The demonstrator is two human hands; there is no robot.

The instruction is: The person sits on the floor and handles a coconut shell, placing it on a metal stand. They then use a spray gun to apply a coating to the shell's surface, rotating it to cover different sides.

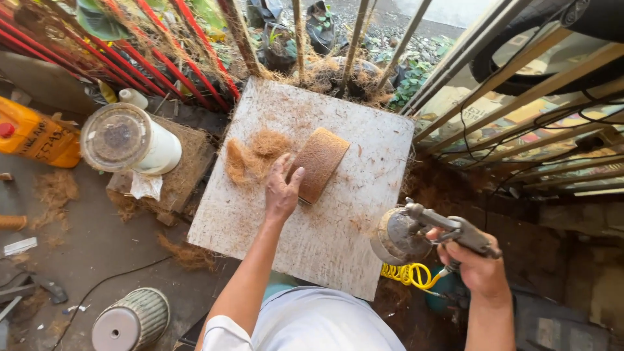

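Observation:
A brown rectangular coir pad (319,162) lies on a worn white board (338,227). My left hand (282,188) rests on the board with its fingers touching the pad's left edge. To the left of that hand lie loose tufts of brown fibre (253,156). My right hand (478,266) is off the board's right side and grips a metal spray gun (416,231) with a round cup and a coiled yellow hose (409,274) hanging under it.
A white jar with a clear lid (130,140) stands on a fibre block at the left, next to an orange jug (36,133). A ribbed grey cylinder (133,318) stands on the floor. Red rods (149,58) and wooden sticks lean behind the board. Metal bars (520,97) run along the right.

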